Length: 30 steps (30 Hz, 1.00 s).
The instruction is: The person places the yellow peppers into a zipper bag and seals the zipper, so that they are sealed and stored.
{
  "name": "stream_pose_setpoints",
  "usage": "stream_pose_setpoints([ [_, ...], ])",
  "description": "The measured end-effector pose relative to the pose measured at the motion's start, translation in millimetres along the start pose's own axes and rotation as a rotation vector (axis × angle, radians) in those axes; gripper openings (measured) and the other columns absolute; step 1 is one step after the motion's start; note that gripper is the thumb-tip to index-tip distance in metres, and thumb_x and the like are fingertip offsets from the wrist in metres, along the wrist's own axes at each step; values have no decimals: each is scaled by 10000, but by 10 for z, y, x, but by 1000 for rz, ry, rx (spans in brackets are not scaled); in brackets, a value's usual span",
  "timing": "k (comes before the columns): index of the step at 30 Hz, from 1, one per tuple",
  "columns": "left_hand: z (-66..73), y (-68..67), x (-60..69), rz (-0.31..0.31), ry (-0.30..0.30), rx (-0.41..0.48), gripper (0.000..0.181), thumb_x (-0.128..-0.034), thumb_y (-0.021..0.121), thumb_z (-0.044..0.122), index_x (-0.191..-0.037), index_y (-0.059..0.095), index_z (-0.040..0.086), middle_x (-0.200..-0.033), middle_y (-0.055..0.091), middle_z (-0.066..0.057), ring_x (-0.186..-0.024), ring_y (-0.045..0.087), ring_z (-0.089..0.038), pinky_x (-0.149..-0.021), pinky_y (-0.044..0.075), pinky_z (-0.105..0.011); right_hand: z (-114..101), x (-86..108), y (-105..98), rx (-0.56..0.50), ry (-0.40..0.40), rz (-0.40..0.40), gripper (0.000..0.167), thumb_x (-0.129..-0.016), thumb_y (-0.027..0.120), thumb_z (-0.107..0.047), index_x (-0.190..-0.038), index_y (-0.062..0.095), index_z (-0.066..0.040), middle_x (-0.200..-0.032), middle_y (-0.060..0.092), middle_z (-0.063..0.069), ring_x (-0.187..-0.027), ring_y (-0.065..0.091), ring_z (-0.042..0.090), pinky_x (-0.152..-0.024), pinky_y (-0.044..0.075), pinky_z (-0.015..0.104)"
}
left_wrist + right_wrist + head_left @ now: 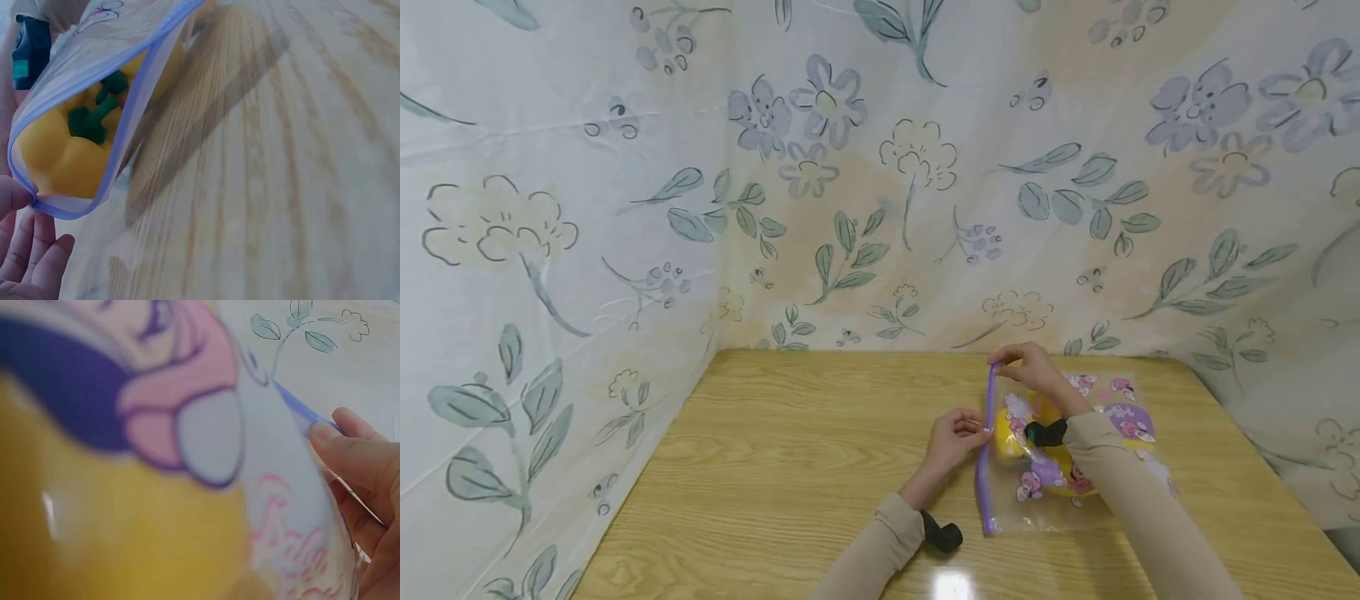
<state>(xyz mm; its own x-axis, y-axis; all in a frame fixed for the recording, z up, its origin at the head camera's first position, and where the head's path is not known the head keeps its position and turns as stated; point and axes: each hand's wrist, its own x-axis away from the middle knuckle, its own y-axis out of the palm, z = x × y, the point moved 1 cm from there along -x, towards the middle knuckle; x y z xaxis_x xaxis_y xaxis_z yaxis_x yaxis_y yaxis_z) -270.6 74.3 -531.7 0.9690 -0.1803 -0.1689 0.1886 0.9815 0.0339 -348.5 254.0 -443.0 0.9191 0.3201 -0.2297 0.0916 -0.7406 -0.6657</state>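
Note:
A clear zip bag (1022,515) with printed cartoon figures lies on the right half of the table, its purple zip edge (982,487) facing left. Yellow bell peppers (65,153) with green stems are inside, seen through the gaping mouth in the left wrist view. My left hand (953,442) pinches the zip edge near its middle between thumb and finger. At the far end of that edge, my right hand (1026,367) pinches the strip too. In the right wrist view, the bag's printed side and a blurred yellow pepper (137,531) fill most of the picture.
The wooden table (790,450) reaches back to a floral cloth (850,208) that hangs behind and along the left side. A dark device (942,533) sits at the left wrist, and another dark device (1047,432) at the right wrist, above the bag.

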Motion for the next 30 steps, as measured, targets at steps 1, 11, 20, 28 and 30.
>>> stream_pose_setpoints([
  [1,4,-1,3,0,2,-9,210,-752,737,10,-944,655,-17,-820,688,-139,-662,603,-36,-635,511,-157,0,-2,-4,-4,3,-3,141,-862,647,-75,-992,700,-63,-944,673,117,-895,574,268,-654,497,290],
  [11,19,2,61,47,18,-51,192,-747,746,32,-918,673,-18,-809,676,-115,-656,578,-28,-614,502,-154,13,-12,-1,-2,1,12,150,-857,648,-58,-997,701,-50,-953,675,126,-886,581,254,-665,517,266],
  [20,58,34,167,10,43,-49,161,-753,722,-11,-903,669,-32,-823,676,-155,-670,575,-19,-616,498,-150,-4,5,-68,24,-22,43,151,-841,669,-68,-982,703,-24,-938,676,161,-888,612,304,-624,536,263],
  [28,98,34,261,-16,66,-110,126,-765,715,16,-883,680,-14,-828,682,-141,-686,580,-25,-629,502,-159,-37,6,-99,52,-26,56,147,-847,664,-71,-982,706,-31,-918,680,151,-807,597,247,-578,498,232],
  [30,101,31,277,-21,71,-108,127,-767,709,7,-886,678,-25,-834,683,-149,-693,582,-21,-636,505,-160,-41,4,-101,46,-20,54,143,-849,663,-72,-980,707,-38,-919,679,148,-791,593,235,-578,502,236],
])
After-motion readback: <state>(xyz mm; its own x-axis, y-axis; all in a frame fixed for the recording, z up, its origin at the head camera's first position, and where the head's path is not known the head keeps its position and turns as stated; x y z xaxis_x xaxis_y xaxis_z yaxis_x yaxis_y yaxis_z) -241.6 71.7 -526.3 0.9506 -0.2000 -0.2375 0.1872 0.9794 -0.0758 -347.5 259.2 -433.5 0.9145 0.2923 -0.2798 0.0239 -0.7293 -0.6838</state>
